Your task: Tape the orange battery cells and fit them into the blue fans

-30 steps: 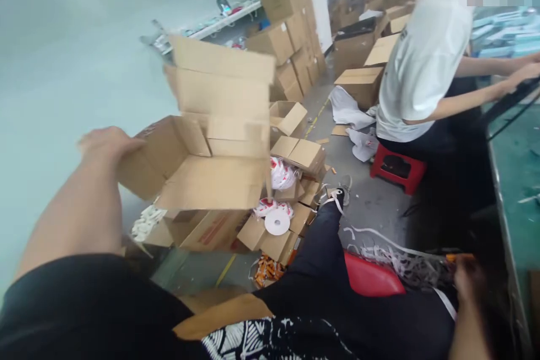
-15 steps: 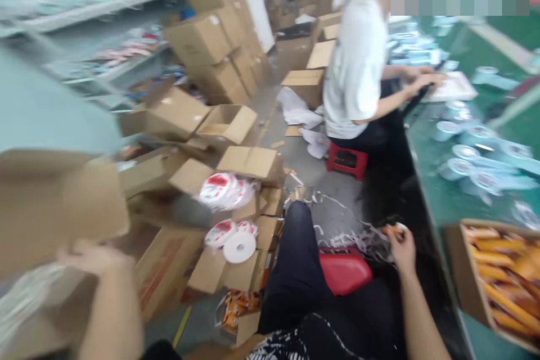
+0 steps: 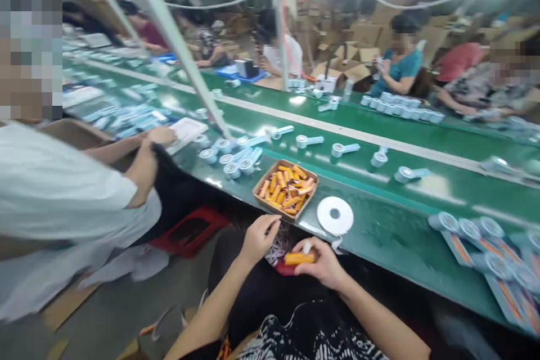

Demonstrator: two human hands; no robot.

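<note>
My right hand (image 3: 323,267) is closed around an orange battery-like cylinder (image 3: 298,259), held level above my lap. A small white piece (image 3: 307,248) shows at its top, by my fingers. My left hand (image 3: 259,239) is beside the near edge of a cardboard box (image 3: 258,200), its thumb and forefinger drawn together. Whatever may be between those fingertips is too small to make out. Several more orange cylinders (image 3: 287,185) lie heaped in that box. To its right, a white roll of tape (image 3: 348,215) lies flat, its loose end (image 3: 337,244) over the bench edge.
The green bench (image 3: 392,236) runs across in front of me. Pale blue round-headed devices (image 3: 405,174) lie along it, with several more (image 3: 468,228) at right. A co-worker's white sleeve (image 3: 71,185) and a red stool (image 3: 189,230) are at left. A slanted metal post (image 3: 177,39) rises ahead.
The view has swung right from the stacked cartons to the bench. My left hand has left a carton flap and come over to the front of my lap. My right hand still holds an orange cylinder.
</note>
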